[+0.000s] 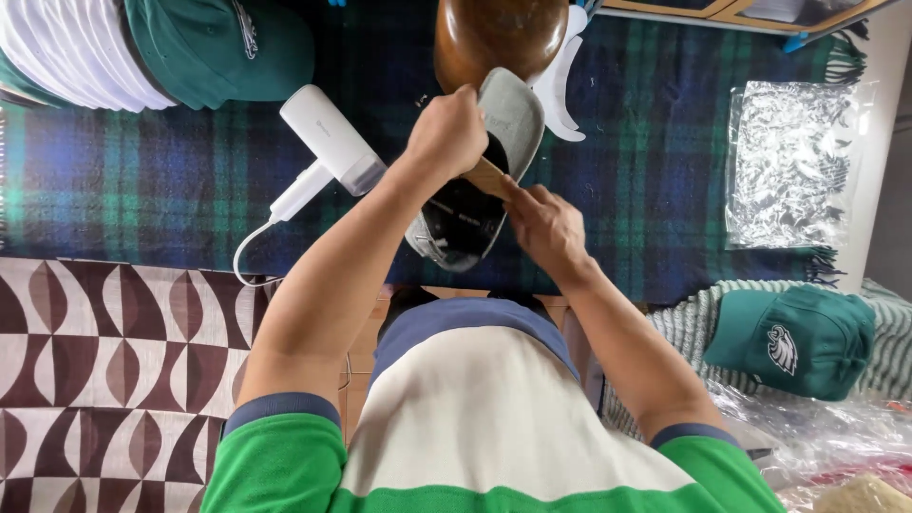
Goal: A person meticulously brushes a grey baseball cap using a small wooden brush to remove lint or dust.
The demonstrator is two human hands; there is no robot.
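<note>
Left hand covers the near edge of the grey cap brim, and the cap's dark crown hides part of the wooden stick under the right hand. At 12 o'clock the brown wooden form is cut by the top edge; at 11 o'clock the green cap and white stack run out of frame. At 4 o'clock the clear bags blur, contents unreadable; the white cord ends out of sight.
</note>
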